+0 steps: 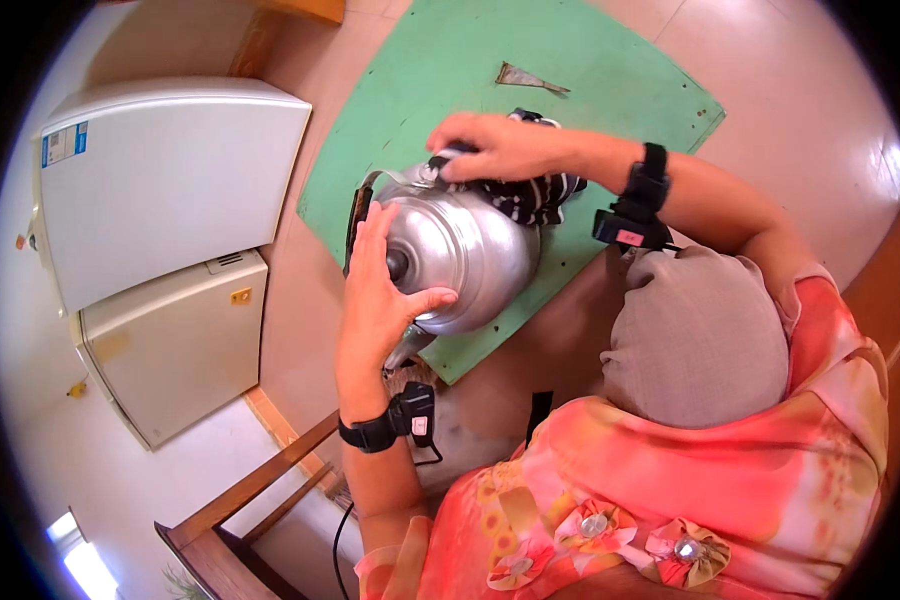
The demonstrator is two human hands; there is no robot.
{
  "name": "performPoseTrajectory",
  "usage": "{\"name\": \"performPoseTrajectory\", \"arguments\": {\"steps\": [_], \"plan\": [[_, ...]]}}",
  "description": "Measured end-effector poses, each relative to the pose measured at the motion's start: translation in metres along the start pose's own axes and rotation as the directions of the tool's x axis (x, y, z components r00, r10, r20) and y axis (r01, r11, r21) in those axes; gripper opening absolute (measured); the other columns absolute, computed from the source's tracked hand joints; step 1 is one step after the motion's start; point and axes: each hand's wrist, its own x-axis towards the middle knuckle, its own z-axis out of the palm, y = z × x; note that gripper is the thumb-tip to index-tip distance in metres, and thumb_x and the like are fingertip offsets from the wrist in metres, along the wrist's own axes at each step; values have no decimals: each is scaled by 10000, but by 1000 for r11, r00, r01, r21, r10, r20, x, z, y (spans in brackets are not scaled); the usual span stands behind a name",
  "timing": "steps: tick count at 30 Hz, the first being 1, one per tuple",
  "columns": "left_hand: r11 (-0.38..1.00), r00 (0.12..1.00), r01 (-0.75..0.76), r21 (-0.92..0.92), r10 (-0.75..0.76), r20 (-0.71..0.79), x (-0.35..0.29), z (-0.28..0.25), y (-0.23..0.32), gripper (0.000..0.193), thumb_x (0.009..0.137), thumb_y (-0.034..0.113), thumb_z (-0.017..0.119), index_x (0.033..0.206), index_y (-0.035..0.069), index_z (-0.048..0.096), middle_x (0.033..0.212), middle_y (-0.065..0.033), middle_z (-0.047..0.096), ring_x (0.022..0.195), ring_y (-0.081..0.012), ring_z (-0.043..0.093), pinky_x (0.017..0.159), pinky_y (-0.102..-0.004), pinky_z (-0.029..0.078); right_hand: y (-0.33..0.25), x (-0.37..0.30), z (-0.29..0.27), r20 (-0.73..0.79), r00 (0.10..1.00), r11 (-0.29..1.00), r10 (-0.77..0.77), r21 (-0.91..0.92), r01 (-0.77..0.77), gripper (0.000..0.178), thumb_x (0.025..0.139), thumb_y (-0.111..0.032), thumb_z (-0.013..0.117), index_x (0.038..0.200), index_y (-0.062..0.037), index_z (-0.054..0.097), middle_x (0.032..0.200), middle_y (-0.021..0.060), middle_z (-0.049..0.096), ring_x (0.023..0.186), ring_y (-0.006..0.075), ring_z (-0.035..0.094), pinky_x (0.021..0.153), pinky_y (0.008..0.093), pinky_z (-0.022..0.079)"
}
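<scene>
A silver metal kettle (505,250) rests on the green table top, with its lid and dark knob (397,265) facing left. Its spout (407,350) points toward the lower left, and the dark-gripped handle (356,225) hangs over at the left. My left hand (375,310) lies across the lid side, fingers stretched out and thumb spread on the metal. At the kettle's upper side, beside the handle joint, my right hand (500,150) is curled on a black-and-white patterned cloth (535,195). Most of that cloth bunches under my wrist, against the kettle.
On the green table (600,60) lies a small flattened tube (530,78), beyond my right hand. A white refrigerator (170,190) stands at the left. A wooden chair or frame (240,490) is at the lower left. Dark straps with small boxes circle both wrists.
</scene>
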Motion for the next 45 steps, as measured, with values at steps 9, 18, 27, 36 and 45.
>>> {"name": "performPoseTrajectory", "arguments": {"steps": [9, 18, 27, 36, 45], "plan": [[1000, 1000, 4, -12, -4, 0, 13, 3, -5, 985, 491, 274, 896, 1331, 60, 428, 1470, -206, 325, 1338, -315, 357, 1082, -401, 311, 24, 49, 9, -170, 956, 896, 238, -342, -283, 332, 817, -250, 563, 993, 31, 546, 838, 277, 631, 806, 427, 620, 742, 488, 482], [999, 995, -43, -17, 41, -90, -1, 5, -14, 913, 493, 414, 872, 1272, 109, 506, 1413, -178, 423, 1245, -315, 453, 983, -402, 413, 44, 9, 6, -357, 928, 951, 107, -237, -200, 363, 864, -322, 608, 959, 26, 568, 761, 144, 603, 740, 240, 598, 696, 332, 472], [952, 916, 301, 48, -275, -291, 12, -9, -47, 843, 659, 588, 740, 1205, -10, 504, 1215, -201, 549, 1085, -345, 560, 900, -416, 450, 26, -17, -14, -299, 953, 999, 47, 36, -38, 242, 941, -252, 541, 971, -16, 582, 868, -14, 558, 824, 74, 508, 757, 233, 422], [821, 841, 521, 233, -447, -306, 24, -31, -74, 728, 842, 619, 520, 1112, -57, 492, 996, -277, 601, 896, -389, 623, 788, -454, 484, 32, -37, -23, -321, 882, 900, 346, 377, -217, 247, 933, -277, 548, 1035, -53, 566, 845, -33, 541, 810, 56, 507, 742, 216, 428], [730, 716, 682, 35, -657, -235, 51, -46, -62, 792, 880, 587, 460, 1281, -86, 342, 1059, -299, 579, 629, -351, 652, 446, -366, 551, 24, -59, -35, -244, 913, 858, 326, 483, -177, 311, 845, -192, 526, 1127, -73, 472, 952, -3, 524, 841, 61, 520, 732, 213, 465]]}}
